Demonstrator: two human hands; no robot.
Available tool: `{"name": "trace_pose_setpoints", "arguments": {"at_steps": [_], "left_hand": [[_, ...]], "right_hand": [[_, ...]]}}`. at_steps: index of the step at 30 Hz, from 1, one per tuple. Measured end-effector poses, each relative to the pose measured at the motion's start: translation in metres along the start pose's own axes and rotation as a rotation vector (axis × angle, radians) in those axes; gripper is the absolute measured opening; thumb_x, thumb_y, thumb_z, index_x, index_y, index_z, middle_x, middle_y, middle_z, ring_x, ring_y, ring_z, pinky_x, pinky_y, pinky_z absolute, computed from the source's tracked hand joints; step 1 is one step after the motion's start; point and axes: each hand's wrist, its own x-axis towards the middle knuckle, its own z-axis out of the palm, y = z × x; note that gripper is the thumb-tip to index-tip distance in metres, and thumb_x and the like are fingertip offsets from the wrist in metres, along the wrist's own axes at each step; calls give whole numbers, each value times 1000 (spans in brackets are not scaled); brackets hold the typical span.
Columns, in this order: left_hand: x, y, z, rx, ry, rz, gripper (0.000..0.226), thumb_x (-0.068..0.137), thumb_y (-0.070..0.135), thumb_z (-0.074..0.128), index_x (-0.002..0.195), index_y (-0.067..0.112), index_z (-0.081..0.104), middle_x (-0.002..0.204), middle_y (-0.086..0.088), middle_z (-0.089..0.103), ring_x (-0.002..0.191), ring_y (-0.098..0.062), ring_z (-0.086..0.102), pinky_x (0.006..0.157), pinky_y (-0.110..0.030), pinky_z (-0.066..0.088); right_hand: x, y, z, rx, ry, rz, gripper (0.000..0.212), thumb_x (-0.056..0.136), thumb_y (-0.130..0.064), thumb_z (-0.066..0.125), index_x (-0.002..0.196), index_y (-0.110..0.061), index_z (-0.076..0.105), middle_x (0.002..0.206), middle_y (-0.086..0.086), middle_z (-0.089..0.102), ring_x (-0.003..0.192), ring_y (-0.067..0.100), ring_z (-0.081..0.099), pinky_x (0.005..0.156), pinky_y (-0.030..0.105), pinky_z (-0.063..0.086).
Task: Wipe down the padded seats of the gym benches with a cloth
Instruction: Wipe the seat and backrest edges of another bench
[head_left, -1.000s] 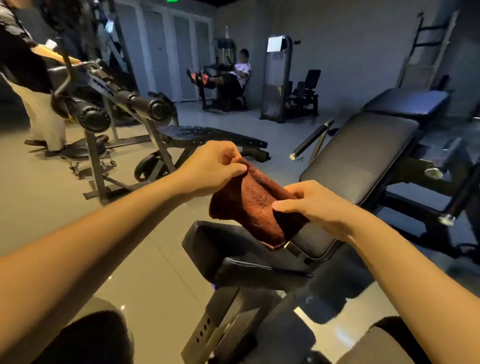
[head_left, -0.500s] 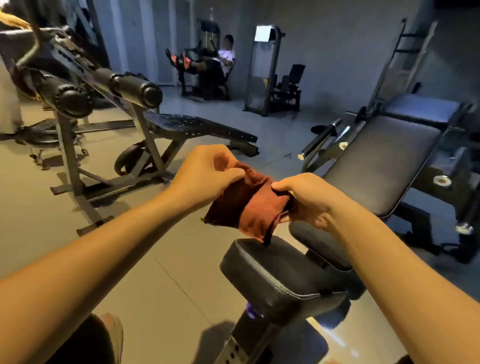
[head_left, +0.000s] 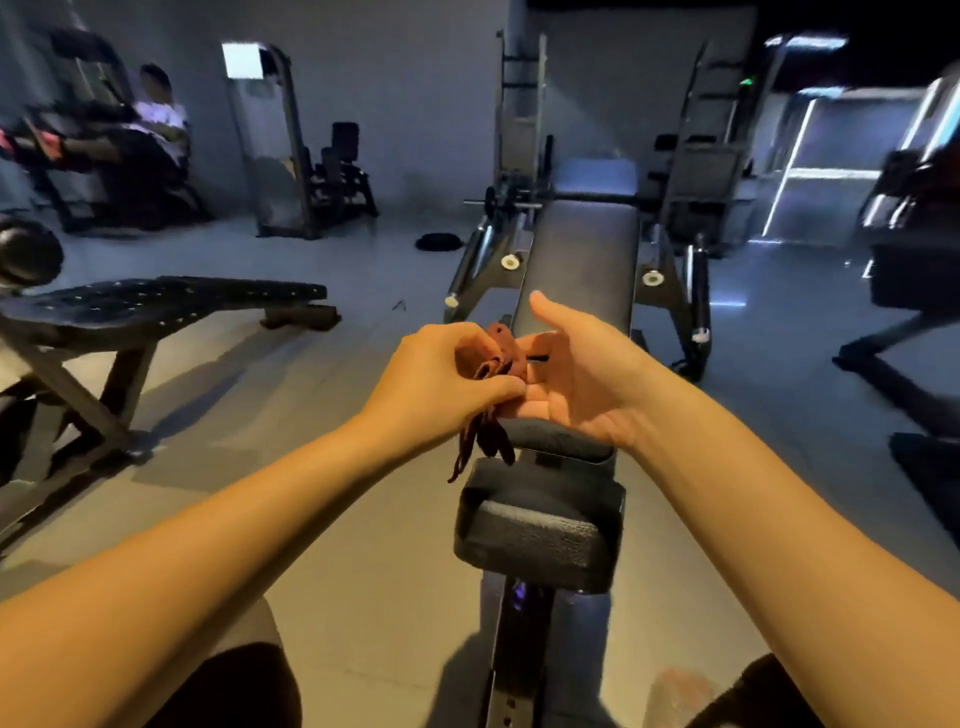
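Cloth (head_left: 501, 358), rust-brown and bunched, sat between the two hands, just above the near end of the bench's long back pad (head_left: 582, 260). The left hand (head_left: 441, 384) pinched it with curled fingers, and a loose tail dangled toward the small seat pad (head_left: 540, 525). The right hand (head_left: 587, 379) lay spread, thumb up, its straight fingers under the cloth. A flat bench (head_left: 156, 301) stood off to the left.

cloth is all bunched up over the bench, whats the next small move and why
Probably lay the cloth into the right hand: the left hand pinches it bunched, the right palm lies open beside it, and the bench pad is just ahead for wiping.
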Motion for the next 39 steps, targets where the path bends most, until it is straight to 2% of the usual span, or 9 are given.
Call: {"name": "trace_pose_setpoints", "arguments": {"at_steps": [6, 9, 13, 17, 21, 25, 30, 35, 39], "left_hand": [[12, -3, -25, -226, -102, 1, 4, 89, 15, 69, 86, 12, 68, 80, -7, 69, 73, -23, 63, 69, -37, 51], [17, -20, -35, -465, -184, -82, 5, 90, 15, 65, 85, 16, 66, 87, -15, 66, 83, -27, 62, 78, -44, 51], [26, -53, -37, -644, -235, -185, 12, 92, 14, 61, 97, 5, 69, 91, -10, 69, 88, -25, 65, 94, -52, 53], [44, -91, -39, -724, -236, -299, 18, 92, 8, 59, 104, 2, 70, 101, -18, 72, 86, -23, 67, 74, -35, 59], [54, -120, -40, -787, -405, -347, 18, 91, 18, 67, 103, 7, 75, 100, -10, 77, 94, -25, 73, 73, -32, 59], [72, -136, -44, -588, -535, -182, 13, 86, 21, 78, 99, 17, 79, 95, 0, 78, 85, -9, 73, 63, -20, 55], [81, -156, -32, -511, -346, 138, 13, 82, 6, 78, 88, 16, 73, 84, 2, 74, 78, -4, 69, 70, -21, 52], [60, -172, -24, -421, -425, 424, 19, 82, 13, 79, 84, 27, 67, 84, 13, 70, 81, -3, 66, 72, -23, 52], [59, -182, -22, -409, -444, 410, 33, 75, 54, 79, 96, 31, 69, 89, 16, 68, 83, -3, 64, 74, -31, 56]], "right_hand": [[-26, 12, 8, -119, 182, -157, 32, 105, -24, 51, 119, -1, 69, 115, 27, 70, 97, 26, 70, 93, 44, 59], [-21, 34, 16, -435, 459, -173, 41, 95, -28, 70, 131, -11, 61, 128, 13, 67, 101, 19, 67, 83, 36, 59], [2, 54, 28, -443, 285, -4, 38, 93, -34, 71, 124, -13, 70, 118, -1, 74, 109, 17, 69, 103, 41, 49], [27, 55, 41, -310, 352, -34, 27, 99, -22, 64, 109, 2, 70, 104, 11, 77, 95, 28, 75, 83, 38, 58], [51, 56, 60, -626, 534, -41, 25, 96, -28, 68, 81, -10, 61, 81, 10, 65, 71, 17, 60, 69, 32, 45], [63, 53, 74, -813, 654, -15, 31, 94, -27, 71, 92, 3, 66, 81, 19, 65, 71, 18, 56, 66, 31, 43], [58, 52, 84, -523, 703, 233, 18, 97, -12, 64, 82, -2, 66, 87, 19, 61, 71, 32, 62, 51, 30, 54], [72, 57, 106, -131, 963, 171, 18, 99, -8, 60, 110, 5, 67, 97, 25, 72, 69, 30, 75, 53, 33, 59], [75, 60, 128, 138, 960, 116, 19, 103, -8, 49, 108, 1, 64, 89, 22, 76, 77, 33, 76, 62, 39, 64]]}}
